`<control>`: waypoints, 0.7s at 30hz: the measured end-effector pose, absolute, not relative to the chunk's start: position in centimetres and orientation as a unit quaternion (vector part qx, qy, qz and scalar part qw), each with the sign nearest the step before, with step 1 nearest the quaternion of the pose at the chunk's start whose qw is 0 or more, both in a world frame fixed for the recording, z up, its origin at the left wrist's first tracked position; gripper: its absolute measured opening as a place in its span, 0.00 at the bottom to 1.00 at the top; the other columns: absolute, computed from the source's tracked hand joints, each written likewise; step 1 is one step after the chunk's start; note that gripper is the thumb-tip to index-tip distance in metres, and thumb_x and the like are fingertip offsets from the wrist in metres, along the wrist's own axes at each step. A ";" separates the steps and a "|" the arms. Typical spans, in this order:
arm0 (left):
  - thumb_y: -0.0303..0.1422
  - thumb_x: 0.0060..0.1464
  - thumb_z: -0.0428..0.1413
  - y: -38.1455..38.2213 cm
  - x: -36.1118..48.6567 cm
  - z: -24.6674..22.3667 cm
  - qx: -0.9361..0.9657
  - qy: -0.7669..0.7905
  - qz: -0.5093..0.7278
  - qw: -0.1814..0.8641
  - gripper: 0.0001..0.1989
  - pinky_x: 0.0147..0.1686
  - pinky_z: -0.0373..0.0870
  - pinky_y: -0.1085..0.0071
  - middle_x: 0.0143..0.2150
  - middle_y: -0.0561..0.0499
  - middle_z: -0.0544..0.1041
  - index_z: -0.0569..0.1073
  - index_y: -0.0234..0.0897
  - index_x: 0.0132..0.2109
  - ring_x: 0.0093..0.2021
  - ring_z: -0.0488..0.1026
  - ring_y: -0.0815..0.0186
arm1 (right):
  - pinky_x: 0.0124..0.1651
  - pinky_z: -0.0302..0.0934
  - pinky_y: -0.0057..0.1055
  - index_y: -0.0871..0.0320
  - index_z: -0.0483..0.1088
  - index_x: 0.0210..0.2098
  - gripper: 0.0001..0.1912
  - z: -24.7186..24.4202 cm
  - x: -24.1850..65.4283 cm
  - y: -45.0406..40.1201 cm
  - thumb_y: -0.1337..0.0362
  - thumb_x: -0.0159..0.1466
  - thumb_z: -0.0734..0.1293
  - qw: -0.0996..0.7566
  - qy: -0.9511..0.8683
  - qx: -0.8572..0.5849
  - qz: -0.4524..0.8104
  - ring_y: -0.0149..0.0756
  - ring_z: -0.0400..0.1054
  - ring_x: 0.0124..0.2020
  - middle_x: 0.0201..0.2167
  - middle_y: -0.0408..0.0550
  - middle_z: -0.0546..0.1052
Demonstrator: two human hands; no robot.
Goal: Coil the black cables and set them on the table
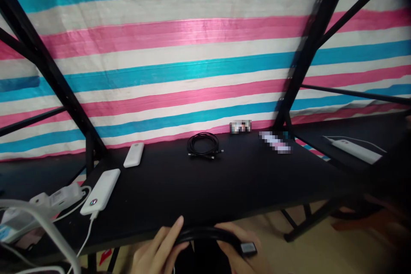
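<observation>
At the front edge of the black table, my left hand [160,248] holds one side of a bundled black cable [205,234], its thumb below and one finger stretched out along the top. My right hand [239,246] is closed around the other side of the same cable. A flat, dark connector [248,248] with a light grey face sticks out past the right hand. The cable arches between both hands. Its lower part is hidden or lost against dark clothing.
A coiled black cable [205,153] lies at the back of the table [180,192]. Two white power banks [105,186] lie on the left, the nearer one plugged into a white cord. Beside them are a power strip [38,209] and a curved white tube [48,227]. Black metal posts [58,72] flank the table.
</observation>
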State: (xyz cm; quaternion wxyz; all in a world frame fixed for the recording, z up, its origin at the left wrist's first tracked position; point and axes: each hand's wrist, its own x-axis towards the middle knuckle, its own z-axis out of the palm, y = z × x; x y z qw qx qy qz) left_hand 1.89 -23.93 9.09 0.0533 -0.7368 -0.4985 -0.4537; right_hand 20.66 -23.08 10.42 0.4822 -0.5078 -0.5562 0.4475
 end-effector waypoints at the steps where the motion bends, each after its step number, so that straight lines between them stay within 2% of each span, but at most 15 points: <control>1: 0.35 0.57 0.50 -23.8 1.6 9.1 -0.757 -0.484 -0.431 0.079 0.15 0.23 0.66 0.85 0.29 0.54 0.78 0.72 0.47 0.50 0.22 0.73 0.74 | 0.20 0.57 0.22 0.56 0.76 0.25 0.17 10.5 20.5 -23.1 0.49 0.54 0.65 0.475 -0.565 -0.500 0.453 0.25 0.53 0.11 0.09 0.37 0.60; 6: 0.26 0.59 0.42 -23.7 1.0 9.3 -0.807 -0.446 -0.374 0.093 0.20 0.28 0.67 0.86 0.33 0.52 0.78 0.70 0.44 0.53 0.27 0.75 0.75 | 0.19 0.55 0.21 0.56 0.77 0.28 0.14 10.5 19.7 -23.4 0.53 0.55 0.64 0.461 -0.591 -0.477 0.459 0.23 0.53 0.12 0.16 0.41 0.71; 12: 0.27 0.55 0.48 -24.2 1.8 8.7 -0.780 -0.466 -0.412 0.068 0.15 0.34 0.72 0.80 0.35 0.53 0.80 0.75 0.45 0.44 0.37 0.77 0.67 | 0.18 0.56 0.20 0.56 0.77 0.30 0.11 10.1 20.1 -23.2 0.57 0.55 0.65 0.471 -0.595 -0.466 0.456 0.24 0.57 0.12 0.16 0.41 0.72; 16: 0.30 0.52 0.51 -24.6 3.5 9.0 -0.694 -0.542 -0.472 -0.040 0.10 0.38 0.72 0.75 0.32 0.56 0.80 0.77 0.46 0.35 0.34 0.77 0.66 | 0.29 0.64 0.22 0.53 0.77 0.28 0.08 10.0 20.6 -23.0 0.62 0.53 0.66 0.498 -0.610 -0.447 0.424 0.32 0.70 0.23 0.22 0.43 0.77; 18: 0.31 0.50 0.53 -24.5 4.3 9.3 -0.648 -0.558 -0.508 -0.101 0.08 0.38 0.72 0.74 0.29 0.56 0.80 0.77 0.44 0.31 0.31 0.77 0.66 | 0.32 0.65 0.23 0.52 0.77 0.29 0.08 9.9 20.7 -22.9 0.63 0.53 0.65 0.507 -0.618 -0.435 0.415 0.34 0.71 0.24 0.23 0.43 0.78; 21: 0.31 0.47 0.54 -23.8 4.9 9.5 -0.631 -0.544 -0.509 -0.215 0.06 0.30 0.71 0.76 0.26 0.54 0.78 0.76 0.41 0.29 0.28 0.75 0.67 | 0.31 0.65 0.22 0.51 0.77 0.30 0.10 9.8 20.8 -23.0 0.66 0.53 0.64 0.522 -0.616 -0.433 0.402 0.33 0.72 0.23 0.22 0.41 0.78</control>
